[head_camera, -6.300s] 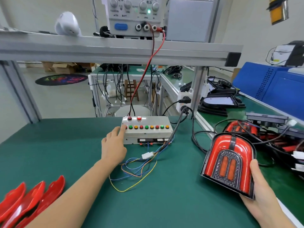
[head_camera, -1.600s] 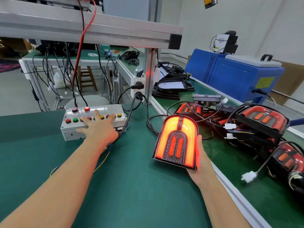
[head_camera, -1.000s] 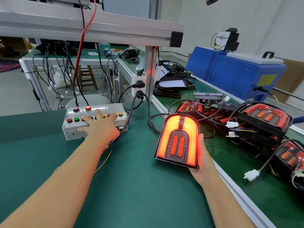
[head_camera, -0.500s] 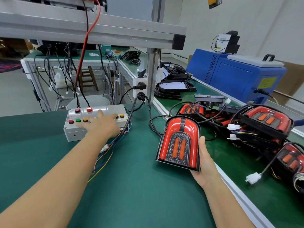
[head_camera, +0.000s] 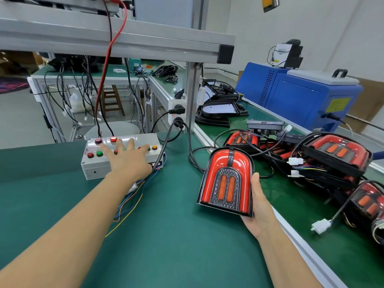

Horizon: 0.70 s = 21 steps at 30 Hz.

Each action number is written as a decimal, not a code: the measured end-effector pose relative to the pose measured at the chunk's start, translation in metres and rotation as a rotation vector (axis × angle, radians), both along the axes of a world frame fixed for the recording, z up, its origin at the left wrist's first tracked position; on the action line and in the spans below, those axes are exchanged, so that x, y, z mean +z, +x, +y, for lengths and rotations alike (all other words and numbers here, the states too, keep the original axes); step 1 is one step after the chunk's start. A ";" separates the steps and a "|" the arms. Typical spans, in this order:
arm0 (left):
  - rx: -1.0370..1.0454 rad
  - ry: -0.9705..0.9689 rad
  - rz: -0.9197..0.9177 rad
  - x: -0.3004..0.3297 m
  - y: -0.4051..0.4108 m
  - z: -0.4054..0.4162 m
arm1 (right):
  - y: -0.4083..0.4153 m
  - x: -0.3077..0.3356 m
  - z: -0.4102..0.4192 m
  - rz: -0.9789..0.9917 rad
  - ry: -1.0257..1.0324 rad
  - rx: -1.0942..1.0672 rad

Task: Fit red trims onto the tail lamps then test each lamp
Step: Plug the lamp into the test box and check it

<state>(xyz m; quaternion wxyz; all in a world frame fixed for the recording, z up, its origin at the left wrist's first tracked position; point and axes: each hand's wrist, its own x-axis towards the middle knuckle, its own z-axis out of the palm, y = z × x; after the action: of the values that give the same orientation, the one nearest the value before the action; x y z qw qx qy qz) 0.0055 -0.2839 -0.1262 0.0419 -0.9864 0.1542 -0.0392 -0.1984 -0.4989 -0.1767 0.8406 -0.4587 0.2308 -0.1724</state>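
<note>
My right hand (head_camera: 259, 204) holds an arch-shaped red tail lamp (head_camera: 226, 181) upright above the green bench, gripping its right and lower edge. The lamp is unlit, with two orange bars in a dark centre panel. My left hand (head_camera: 126, 160) lies with spread, straight fingers on the row of coloured buttons of the grey test box (head_camera: 91, 169). One red button at the box's top row glows. Loose coloured wires (head_camera: 128, 204) run from the box across the mat.
Several more tail lamps (head_camera: 336, 154) with black cables and white plugs (head_camera: 320, 226) lie on the right bench. A blue machine (head_camera: 297, 98) stands behind them. An aluminium frame post (head_camera: 191, 96) carries a socket. A red lead hangs from the overhead shelf.
The lamp glowed bright orange a second ago and is now dark. My left hand has stayed on the box's buttons, fingers shifting slightly. The right hand has kept the lamp nearly still.
</note>
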 end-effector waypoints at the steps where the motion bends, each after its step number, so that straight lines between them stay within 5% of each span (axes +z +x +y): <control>1: -0.005 0.002 -0.004 0.000 0.000 0.000 | 0.000 0.000 0.000 0.002 -0.001 -0.001; 21: -0.045 -0.003 -0.041 -0.001 -0.001 0.002 | -0.001 0.003 0.001 0.009 -0.011 -0.001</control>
<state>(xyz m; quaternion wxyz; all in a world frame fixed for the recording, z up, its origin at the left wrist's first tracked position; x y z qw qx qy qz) 0.0040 -0.2817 -0.1270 0.0427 -0.9817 0.1754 -0.0606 -0.1991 -0.4979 -0.1738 0.8371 -0.4638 0.2338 -0.1721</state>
